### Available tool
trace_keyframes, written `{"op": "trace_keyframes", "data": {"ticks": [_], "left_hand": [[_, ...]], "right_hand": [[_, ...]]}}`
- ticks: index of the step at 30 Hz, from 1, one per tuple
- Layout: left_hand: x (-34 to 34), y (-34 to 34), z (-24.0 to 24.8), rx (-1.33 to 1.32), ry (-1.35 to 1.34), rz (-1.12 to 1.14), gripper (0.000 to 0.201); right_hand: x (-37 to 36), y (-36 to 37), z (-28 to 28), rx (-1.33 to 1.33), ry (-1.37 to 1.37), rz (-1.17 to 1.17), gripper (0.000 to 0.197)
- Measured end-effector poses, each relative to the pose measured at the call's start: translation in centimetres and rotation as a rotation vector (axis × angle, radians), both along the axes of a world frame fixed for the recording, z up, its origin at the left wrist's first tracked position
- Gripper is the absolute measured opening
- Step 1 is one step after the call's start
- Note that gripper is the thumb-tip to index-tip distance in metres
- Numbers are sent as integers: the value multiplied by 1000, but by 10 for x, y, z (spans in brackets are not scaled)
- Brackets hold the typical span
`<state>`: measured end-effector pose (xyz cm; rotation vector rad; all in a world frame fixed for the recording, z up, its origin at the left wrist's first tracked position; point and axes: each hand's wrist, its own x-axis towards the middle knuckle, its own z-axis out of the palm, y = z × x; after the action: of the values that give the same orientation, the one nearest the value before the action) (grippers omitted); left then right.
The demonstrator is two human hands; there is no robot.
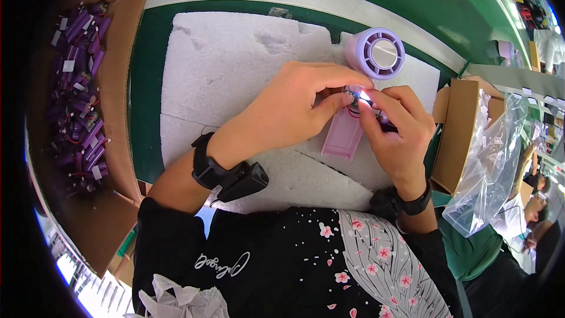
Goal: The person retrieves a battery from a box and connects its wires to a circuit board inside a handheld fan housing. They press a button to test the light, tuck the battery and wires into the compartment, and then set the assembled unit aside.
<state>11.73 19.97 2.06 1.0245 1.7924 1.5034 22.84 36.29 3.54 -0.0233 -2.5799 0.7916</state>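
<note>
A lilac handheld fan lies on the foam board, its round slotted head pointing away from me and its pale pink handle shell open toward me. Between the two, a small circuit board with thin wires glows with a bright white light. My left hand comes across from the left, thumb and fingers pinching the board's edge. Close against it on the right, my right hand has thumb and forefinger pressed together beside the light; what they grip is too small to tell. A dark purple part shows partly under its curled fingers.
White foam boards cover the green bench. At left stands a deep cardboard box with several purple wired battery cells. Another carton with clear plastic bags is at right. People sit farther right.
</note>
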Motion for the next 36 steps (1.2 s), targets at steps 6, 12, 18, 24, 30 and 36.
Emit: {"op": "trace_keyframes", "data": {"ticks": [6, 12, 18, 24, 30, 36], "left_hand": [[-1, -2, -4, 31, 36, 11, 29], [-5, -2, 4, -3, 107, -57, 34], [-1, -5, 3, 5, 270, -41, 35], [-4, -4, 3, -22, 246, -38, 36], [-7, -6, 4, -10, 188, 40, 37], [-6, -6, 8, -44, 127, 42, 29]], "right_hand": [[0, -2, 1, 1, -3, 24, 16], [0, -2, 9, -224, -152, -79, 19], [5, 26, 30, -821, -819, 29, 40], [16, 45, 31, -1383, -941, 275, 72], [14, 44, 27, -1550, -905, 384, 95], [13, 46, 29, -1479, -988, 386, 96]]}}
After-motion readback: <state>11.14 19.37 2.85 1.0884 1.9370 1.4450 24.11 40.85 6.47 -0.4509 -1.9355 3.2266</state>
